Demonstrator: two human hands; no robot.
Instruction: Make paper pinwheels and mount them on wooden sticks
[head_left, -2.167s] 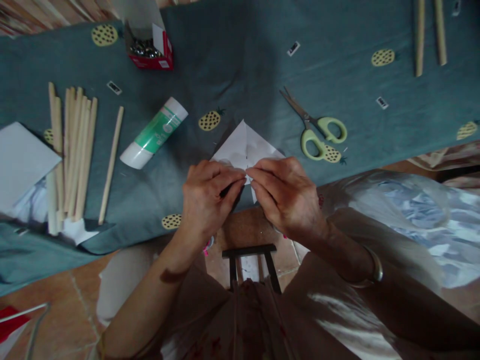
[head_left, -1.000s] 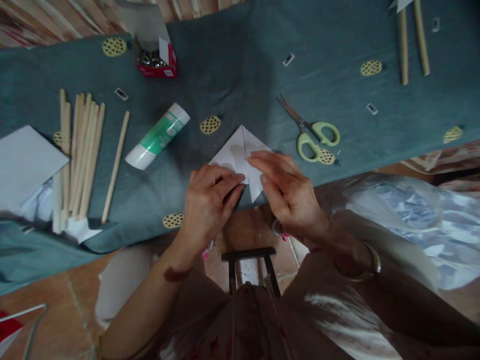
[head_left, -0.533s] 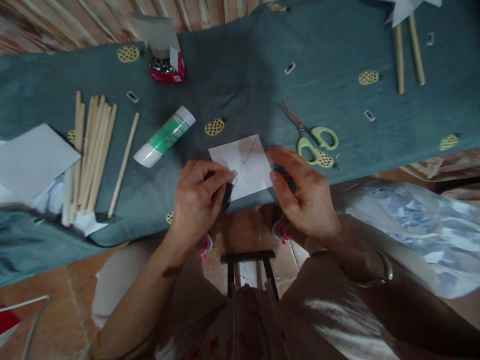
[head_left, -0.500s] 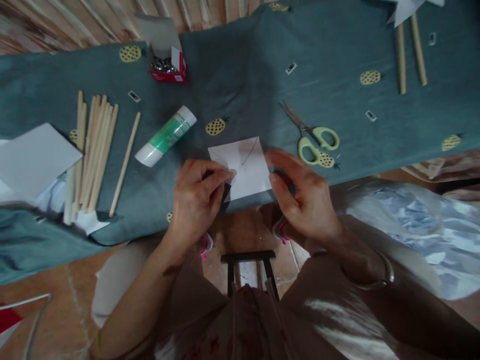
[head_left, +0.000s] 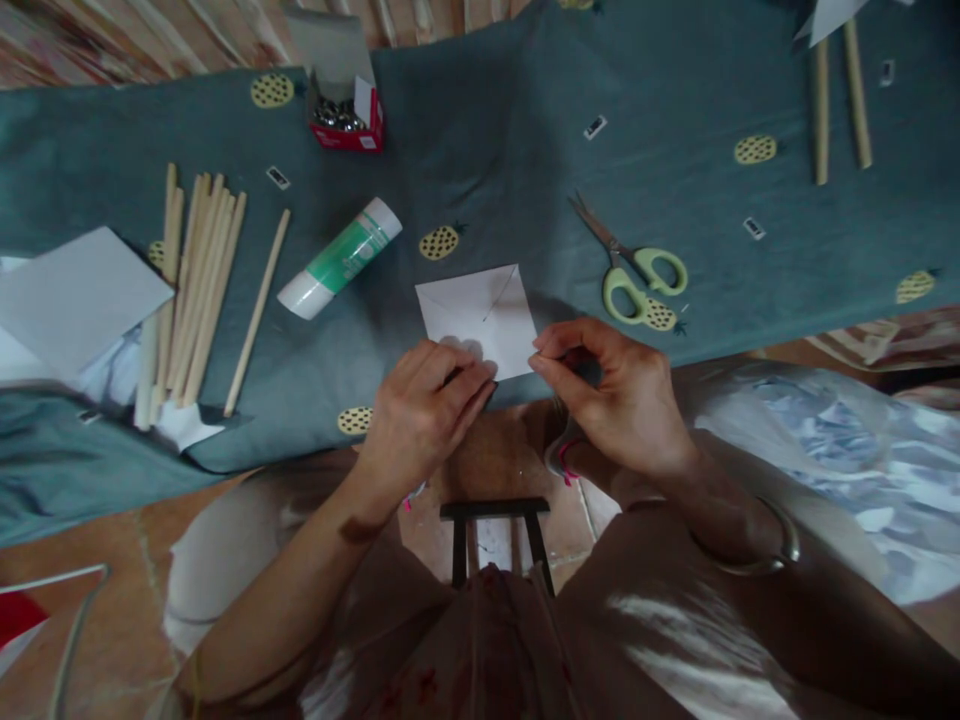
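Note:
A square of white paper (head_left: 480, 305) lies near the table's front edge, with a dark diagonal line running in from its far right corner. My left hand (head_left: 427, 400) has its thumb and fingers pinched together on the paper's near edge. At the right edge, close to the near right corner, my right hand (head_left: 615, 390) pinches the paper between thumb and forefinger. Scissors with pale green handles (head_left: 637, 275) rest partly spread, beyond my right hand. To the left of the paper lies a large white and green glue stick (head_left: 341, 258).
Several wooden sticks (head_left: 199, 290) lie at the left beside stacked white paper sheets (head_left: 82, 300). A red box (head_left: 345, 125) of small shiny metal pieces stands at the back. Two more sticks (head_left: 821, 115) lie at far right under a white paper shape. Below is a dark stool (head_left: 495, 510).
My left hand has slid right along the paper's near edge. My right hand has moved down the right edge, and its fingers have closed into a pinch.

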